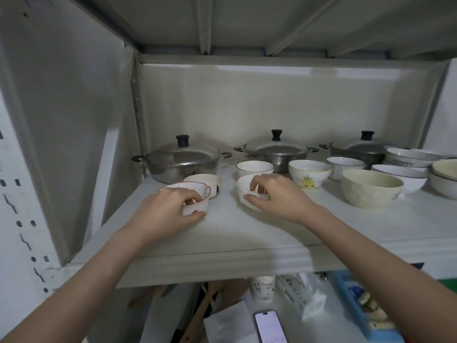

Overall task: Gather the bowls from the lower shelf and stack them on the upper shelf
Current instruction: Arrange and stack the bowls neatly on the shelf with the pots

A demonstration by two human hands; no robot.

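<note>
Two small white bowls, red-rimmed (195,198) and seemingly plain (248,194), each gripped by curled fingers.

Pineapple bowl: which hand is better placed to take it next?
Right. The right hand grips a white bowl directly beside the pineapple bowl. The left hand holds the red-rimmed bowl farther away, across the shelf.

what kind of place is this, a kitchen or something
Most likely a kitchen storage shelf in a home: lidded metal pots line the back, ceramic bowls sit in front, and each hand grips a small bowl.
</note>
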